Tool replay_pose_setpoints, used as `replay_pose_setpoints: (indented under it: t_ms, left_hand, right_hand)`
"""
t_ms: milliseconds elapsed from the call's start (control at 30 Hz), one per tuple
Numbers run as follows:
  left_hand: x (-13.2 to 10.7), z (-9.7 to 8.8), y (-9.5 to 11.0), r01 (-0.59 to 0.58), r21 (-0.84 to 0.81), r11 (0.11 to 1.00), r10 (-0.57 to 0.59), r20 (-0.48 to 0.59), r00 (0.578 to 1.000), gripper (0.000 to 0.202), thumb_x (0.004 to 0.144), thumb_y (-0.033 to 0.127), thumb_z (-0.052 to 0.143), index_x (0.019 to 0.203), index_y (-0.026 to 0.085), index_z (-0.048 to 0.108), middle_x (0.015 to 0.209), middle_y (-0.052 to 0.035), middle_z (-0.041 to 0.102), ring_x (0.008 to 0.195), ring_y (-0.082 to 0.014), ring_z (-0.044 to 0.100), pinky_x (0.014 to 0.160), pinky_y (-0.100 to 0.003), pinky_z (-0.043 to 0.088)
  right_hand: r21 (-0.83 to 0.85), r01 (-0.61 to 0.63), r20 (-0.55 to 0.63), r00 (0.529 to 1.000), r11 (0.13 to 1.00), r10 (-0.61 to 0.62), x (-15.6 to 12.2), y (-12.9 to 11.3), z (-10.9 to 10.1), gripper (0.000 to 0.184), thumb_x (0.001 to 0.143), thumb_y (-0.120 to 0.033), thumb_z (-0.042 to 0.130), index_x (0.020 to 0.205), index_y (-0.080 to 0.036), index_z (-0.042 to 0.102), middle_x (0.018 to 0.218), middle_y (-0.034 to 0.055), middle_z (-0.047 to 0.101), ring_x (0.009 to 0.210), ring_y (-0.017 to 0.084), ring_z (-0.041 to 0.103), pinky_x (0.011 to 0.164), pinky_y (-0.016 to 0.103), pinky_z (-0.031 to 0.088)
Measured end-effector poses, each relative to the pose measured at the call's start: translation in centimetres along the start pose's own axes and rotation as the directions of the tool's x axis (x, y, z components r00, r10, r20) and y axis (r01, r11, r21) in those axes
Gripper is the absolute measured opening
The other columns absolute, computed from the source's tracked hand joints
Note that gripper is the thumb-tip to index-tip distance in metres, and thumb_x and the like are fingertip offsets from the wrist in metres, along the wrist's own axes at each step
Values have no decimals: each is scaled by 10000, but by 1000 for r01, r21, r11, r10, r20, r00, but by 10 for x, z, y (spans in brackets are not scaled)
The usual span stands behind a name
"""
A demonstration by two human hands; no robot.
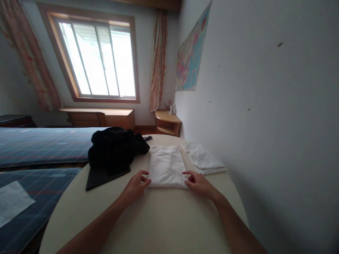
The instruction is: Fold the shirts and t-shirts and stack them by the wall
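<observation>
Corners of folded white cloth (166, 165) are pinched by half-curled left hand (136, 185) and right hand (197, 183). Round beige table (159, 218) lies bare before it, black crumpled garment (113, 151) left.

Both arms bare, extended forward. Left forearm enters at 7 o'clock and runs toward 1; right forearm enters at 5 and runs toward 11. Left hand (137, 186): palm down, fingers half-curled, tips toward 3 o'clock. Right hand (198, 183): palm down, fingers half-curled, tips toward 9. Hands level, well apart. Pinch closure not resolvable.
</observation>
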State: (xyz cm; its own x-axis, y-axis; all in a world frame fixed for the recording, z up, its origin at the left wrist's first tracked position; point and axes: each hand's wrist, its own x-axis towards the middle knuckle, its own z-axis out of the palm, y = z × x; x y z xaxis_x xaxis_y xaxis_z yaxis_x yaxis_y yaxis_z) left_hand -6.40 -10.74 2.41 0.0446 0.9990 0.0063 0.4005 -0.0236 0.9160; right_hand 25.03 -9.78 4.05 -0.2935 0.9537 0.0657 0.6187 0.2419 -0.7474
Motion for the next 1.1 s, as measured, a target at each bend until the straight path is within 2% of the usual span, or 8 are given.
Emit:
replay_pose_setpoints:
  t_ms: [233, 433, 667, 767, 833, 900, 967, 1100]
  left_hand:
    - [-5, 1, 8, 10, -75, 997, -5, 64, 998, 487, 721, 528, 616, 1048, 174, 545, 670, 48, 573, 440, -87, 495, 440, -206, 330]
    - [-7, -3, 9, 81, 72, 994, -88, 97, 991, 328, 760, 412, 584, 987, 176, 595, 593, 63, 537, 424, -93, 455, 432, -208, 297]
    - [-15, -17, 13, -59, 400, 915, -18, 185, 983, 222, 746, 315, 617, 931, 223, 697, 643, 40, 592, 574, -128, 530, 526, -222, 331]
    - [-19, -20, 20, -80, 535, 841, -21, 180, 983, 219, 798, 411, 610, 878, 234, 711, 689, 12, 641, 629, -162, 585, 569, -247, 375]
    - [-20, -17, 24, -140, 602, 786, 95, 105, 990, 256, 854, 424, 565, 804, 218, 708, 779, -26, 668, 733, -191, 620, 660, -279, 432]
    - [-19, -11, 26, -302, 602, 739, 319, 83, 944, 223, 886, 364, 547, 874, 214, 712, 992, -63, 675, 943, -219, 621, 830, -312, 459]
    - [-20, -5, 26, -500, 536, 680, 500, 159, 851, 231, 894, 291, 547, 1067, 240, 692, 1223, -75, 610, 1137, -227, 556, 974, -331, 426]
    - [-25, 1, 31, -680, 426, 596, 545, 408, 733, 238, 894, 238, 554, 1072, 287, 704, 1195, -45, 622, 1085, -200, 577, 959, -309, 436]
  right_hand:
    - [176, 93, -154, 986, 980, -66, 3, -11, 0, 423, 862, -465, 532, 1122, -159, 662, 846, 38, 635, 761, 152, 585, 695, 257, 459]
    - [141, -13, -93, 995, 990, 27, 4, -7, 2, 381, 811, -387, 580, 1109, -162, 657, 930, 42, 615, 640, 109, 562, 589, 224, 440]
    - [-160, 17, -40, 999, 987, -24, -4, -12, 5, 400, 730, -128, 542, 1095, -205, 687, 1010, 44, 646, 729, 129, 603, 740, 254, 486]
    - [-359, 92, -55, 991, 929, -120, -8, -24, 5, 272, 771, -195, 597, 1009, -202, 729, 1051, 82, 625, 899, 187, 615, 897, 325, 470]
    - [-432, 158, -70, 976, 888, -208, -10, -34, 6, 255, 804, -277, 640, 1032, -211, 732, 1111, 103, 603, 1020, 226, 592, 974, 374, 437]
    - [-430, 275, -29, 948, 860, -318, -12, -44, 9, 319, 813, -327, 677, 1120, -248, 710, 1228, 104, 571, 1146, 245, 540, 1042, 395, 391]
    - [-376, 389, 80, 918, 841, -389, -13, -51, 13, 378, 817, -330, 699, 1193, -294, 681, 1270, 79, 570, 1168, 227, 533, 1052, 370, 385]
    - [-297, 445, 257, 889, 845, -378, -15, -60, 20, 318, 804, -313, 717, 1121, -302, 729, 1085, 48, 661, 966, 181, 623, 904, 283, 459]
